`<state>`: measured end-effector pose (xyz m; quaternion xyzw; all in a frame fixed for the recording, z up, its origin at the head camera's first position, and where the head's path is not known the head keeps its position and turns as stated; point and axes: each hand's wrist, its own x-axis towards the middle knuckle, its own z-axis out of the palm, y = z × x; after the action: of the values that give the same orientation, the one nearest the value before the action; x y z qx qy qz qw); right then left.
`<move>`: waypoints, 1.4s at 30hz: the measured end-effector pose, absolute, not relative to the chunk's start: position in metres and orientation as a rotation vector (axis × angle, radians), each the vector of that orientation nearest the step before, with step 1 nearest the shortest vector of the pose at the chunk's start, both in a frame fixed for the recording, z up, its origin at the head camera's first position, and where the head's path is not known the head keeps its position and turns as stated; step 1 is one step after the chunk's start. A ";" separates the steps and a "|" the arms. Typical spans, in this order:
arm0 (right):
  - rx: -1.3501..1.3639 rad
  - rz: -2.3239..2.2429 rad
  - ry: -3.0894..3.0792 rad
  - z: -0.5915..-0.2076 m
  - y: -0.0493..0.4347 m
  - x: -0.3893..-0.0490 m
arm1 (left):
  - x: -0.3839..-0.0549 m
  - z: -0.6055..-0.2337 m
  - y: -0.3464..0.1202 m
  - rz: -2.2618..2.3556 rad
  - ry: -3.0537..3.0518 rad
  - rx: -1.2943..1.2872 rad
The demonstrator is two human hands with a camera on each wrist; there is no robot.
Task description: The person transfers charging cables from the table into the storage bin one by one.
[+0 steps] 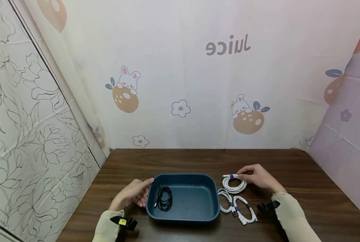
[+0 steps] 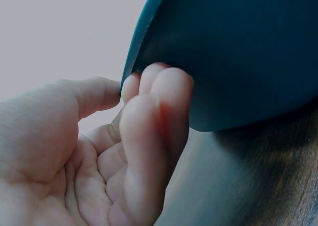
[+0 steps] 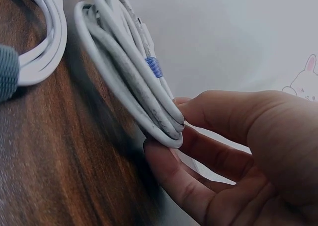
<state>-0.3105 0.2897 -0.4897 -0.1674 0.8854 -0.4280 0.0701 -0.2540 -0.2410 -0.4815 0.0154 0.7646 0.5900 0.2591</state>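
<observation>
A dark blue plastic tray (image 1: 186,220) stands on the table with a coiled black cable (image 1: 165,199) in its left part. My left hand (image 1: 133,192) grips the tray's left side, thumb at the rim and fingers curled against the outer wall (image 2: 238,62). Right of the tray, my right hand (image 1: 260,176) pinches a coiled white cable (image 1: 234,186) between thumb and fingers. This coil, bound with a blue tie (image 3: 154,67), is tilted up off the wood in the right wrist view.
Two more white cable coils lie between the tray and my right forearm, one (image 1: 225,201) beside the tray wall and another (image 1: 244,211) nearer the front. Dark wood table (image 1: 180,161) surrounds everything, with a printed curtain (image 1: 180,77) behind its far edge.
</observation>
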 end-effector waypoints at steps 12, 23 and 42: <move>-0.488 -1.291 2.695 -0.486 0.290 -0.309 | -0.254 -0.480 -0.242 1.570 2.142 0.033; -0.480 -1.255 2.754 -0.479 0.290 -0.309 | -0.255 -0.479 -0.242 1.573 2.145 0.027; -0.505 -1.247 2.833 -0.464 0.291 -0.305 | -0.254 -0.477 -0.242 1.578 2.142 0.038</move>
<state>-0.3053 0.2914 -0.4641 -0.1610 0.9033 -0.3977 0.0029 -0.2542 -0.2425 -0.4774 0.0139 0.7818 0.5761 0.2382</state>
